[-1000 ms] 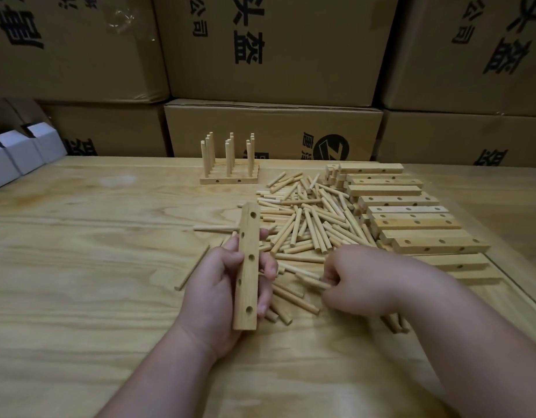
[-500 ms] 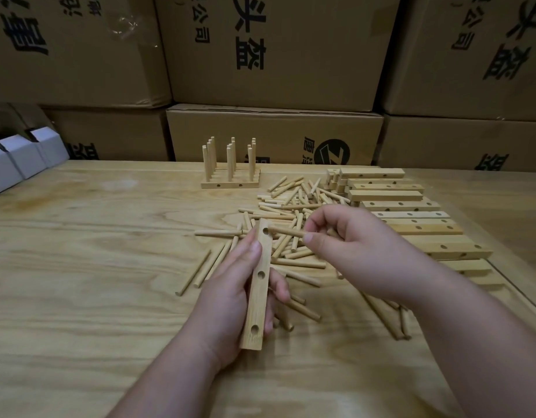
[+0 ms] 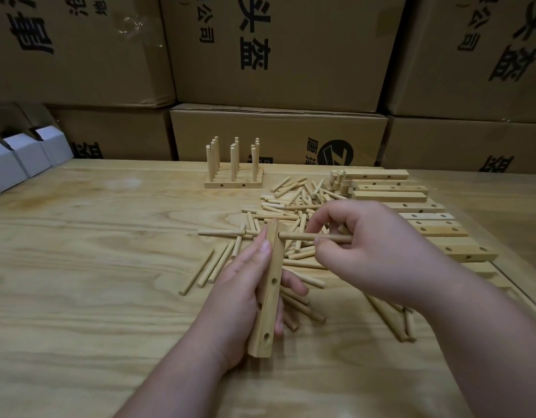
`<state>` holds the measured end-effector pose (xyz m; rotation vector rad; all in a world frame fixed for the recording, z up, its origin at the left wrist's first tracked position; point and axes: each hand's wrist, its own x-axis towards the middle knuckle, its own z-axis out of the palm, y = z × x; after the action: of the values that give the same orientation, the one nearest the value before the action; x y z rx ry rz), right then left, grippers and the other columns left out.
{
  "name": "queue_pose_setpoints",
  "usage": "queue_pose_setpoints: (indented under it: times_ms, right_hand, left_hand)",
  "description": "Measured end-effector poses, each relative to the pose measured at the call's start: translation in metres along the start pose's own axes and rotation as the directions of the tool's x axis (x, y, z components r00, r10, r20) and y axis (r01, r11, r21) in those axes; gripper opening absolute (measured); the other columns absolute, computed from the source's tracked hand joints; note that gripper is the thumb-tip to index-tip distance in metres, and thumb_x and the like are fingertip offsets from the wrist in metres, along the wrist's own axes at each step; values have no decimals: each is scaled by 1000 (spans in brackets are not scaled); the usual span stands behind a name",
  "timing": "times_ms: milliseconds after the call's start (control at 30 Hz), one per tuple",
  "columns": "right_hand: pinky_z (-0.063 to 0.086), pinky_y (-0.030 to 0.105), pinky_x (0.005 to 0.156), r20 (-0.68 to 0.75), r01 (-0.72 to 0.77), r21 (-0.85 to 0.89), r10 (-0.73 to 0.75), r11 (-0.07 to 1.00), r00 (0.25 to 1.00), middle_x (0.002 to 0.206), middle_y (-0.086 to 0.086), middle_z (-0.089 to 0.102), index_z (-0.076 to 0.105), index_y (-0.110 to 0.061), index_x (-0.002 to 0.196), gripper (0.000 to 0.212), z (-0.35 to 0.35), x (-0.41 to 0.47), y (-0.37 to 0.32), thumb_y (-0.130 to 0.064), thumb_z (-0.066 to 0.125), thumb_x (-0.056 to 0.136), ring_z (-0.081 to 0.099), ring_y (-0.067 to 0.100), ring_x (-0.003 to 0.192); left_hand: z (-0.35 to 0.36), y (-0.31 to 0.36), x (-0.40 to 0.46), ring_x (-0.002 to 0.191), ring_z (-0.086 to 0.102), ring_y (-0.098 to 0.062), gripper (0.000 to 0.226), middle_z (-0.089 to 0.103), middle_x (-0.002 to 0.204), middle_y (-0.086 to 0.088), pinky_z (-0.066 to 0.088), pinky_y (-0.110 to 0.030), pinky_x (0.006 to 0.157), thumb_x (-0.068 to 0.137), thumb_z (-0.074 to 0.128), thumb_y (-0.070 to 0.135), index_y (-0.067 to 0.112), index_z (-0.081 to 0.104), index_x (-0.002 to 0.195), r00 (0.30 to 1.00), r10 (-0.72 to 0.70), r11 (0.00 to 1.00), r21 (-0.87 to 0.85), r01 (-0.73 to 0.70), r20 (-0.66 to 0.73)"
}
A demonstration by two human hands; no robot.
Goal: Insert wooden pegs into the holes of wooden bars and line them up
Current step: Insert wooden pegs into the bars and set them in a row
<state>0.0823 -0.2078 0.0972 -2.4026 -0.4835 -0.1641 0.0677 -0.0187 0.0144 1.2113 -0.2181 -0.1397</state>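
Now I am holding the wooden bar (image 3: 268, 289) above the surface (image 3: 94, 267), left hand (image 3: 239, 300) clamped round it, while my right hand (image 3: 366, 248) is pinching a peg (image 3: 309, 236) at its top hole.

Two bare forearms, no sleeves in view, left hand (image 3: 242, 285), right hand (image 3: 369, 251), no rings

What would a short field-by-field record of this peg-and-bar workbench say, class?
left hand: grips held bar
right hand: pinches peg, tip at the bar's top hole
held bar's open holes: three showing
loose pegs: scattered behind the hands
finished bars: far centre, pegs upright
spare bars: lined up at right
table: light wood
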Motion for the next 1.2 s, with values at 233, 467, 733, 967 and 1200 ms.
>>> queue_pose_setpoints:
  times_ms: [233, 467, 733, 967, 1200]
  right_hand:
    - [59, 38, 66, -62, 40, -167, -51, 985, 997, 77, -13, 68, 69, -43, 101, 17, 9, -3, -9, -54, 69, 88, 64, 6, 73]
    - [60, 38, 74, -62, -37, -93, 31, 995, 998, 82, -19, 70, 75, -37, 90, 16, 10, 1, -2, -52, 72, 88, 65, 1, 80]
    - [45, 16, 72, 81, -128, 16, 126, 992, 989, 83, -29, 66, 74, -39, 101, 13, 20, 5, 9, -46, 65, 96, 60, -11, 89]
    - [48, 27, 75, 159, -296, 234, 264, 926, 951, 79, -18, 75, 82, -34, 83, 17, 14, 8, 14, -41, 71, 93, 65, -4, 83]
    - [19, 17, 38, 488, -593, 481, 364, 646, 793, 55, -5, 28, 80, -7, 94, 26, 8, 8, 24, -27, 64, 99, 21, 9, 45]
  left_hand:
    - [1, -1, 0, 38, 52, -21, 47, 75, 85, -20, 44, -23, 38, 87, 47, 61, 54, 54, 133, 998, -16, 995, 100, 22, -59]
    - [6, -2, 0, 37, 53, -17, 48, 72, 72, -16, 43, -22, 36, 77, 53, 63, 58, 59, 124, 994, -22, 986, 163, 39, -105]
    - [4, -4, 0, 37, 53, -16, 32, 66, 63, -13, 43, -22, 36, 94, 52, 51, 51, 60, 126, 986, -32, 975, 212, 66, -161]
    - [7, -4, -2, 43, 59, -11, 27, 68, 62, -9, 46, -24, 40, 96, 51, 52, 61, 56, 121, 993, -33, 945, 319, 70, -117]
    - [9, -4, -4, 42, 59, -7, 39, 67, 61, -6, 45, -23, 40, 96, 51, 50, 59, 45, 134, 997, -39, 925, 374, 61, -64]
